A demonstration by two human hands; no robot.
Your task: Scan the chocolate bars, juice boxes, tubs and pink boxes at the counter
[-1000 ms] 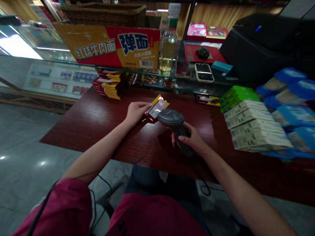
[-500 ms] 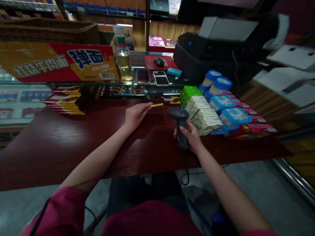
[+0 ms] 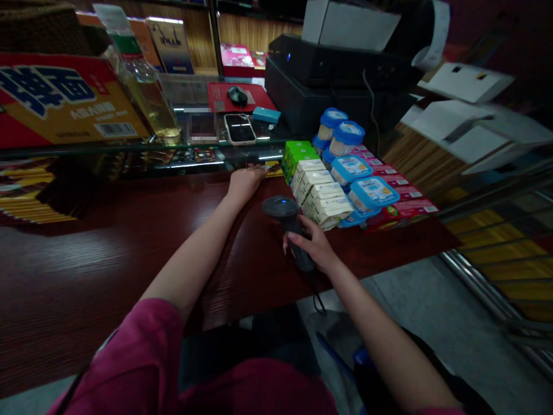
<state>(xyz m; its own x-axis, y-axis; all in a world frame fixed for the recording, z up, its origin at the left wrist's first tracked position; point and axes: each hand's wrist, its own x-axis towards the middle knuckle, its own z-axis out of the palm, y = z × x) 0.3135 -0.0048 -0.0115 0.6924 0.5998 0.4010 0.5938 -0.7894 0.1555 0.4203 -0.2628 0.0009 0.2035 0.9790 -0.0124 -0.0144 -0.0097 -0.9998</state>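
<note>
My right hand is wrapped around the grip of a black barcode scanner, whose cable hangs over the table's front edge. My left hand reaches to the back of the dark red table, its fingers closed at a thin yellow and brown snack packet. This packet lies beside green boxes, and my fingertips partly cover its left end. Cream-coloured cartons stand in a row between the scanner and some blue-lidded tubs. A fanned pile of similar yellow packets rests at the far left.
Behind the table, a glass counter carries a phone, a mouse on a red mat, a bottle of yellowish liquid and a printed carton. Red-pink boxes line the right side. A black machine stands behind them.
My view has turned to the right, so the table's contents shift left. My left hand has carried the yellow packet towards the green boxes. The scanner stays in my right hand.
</note>
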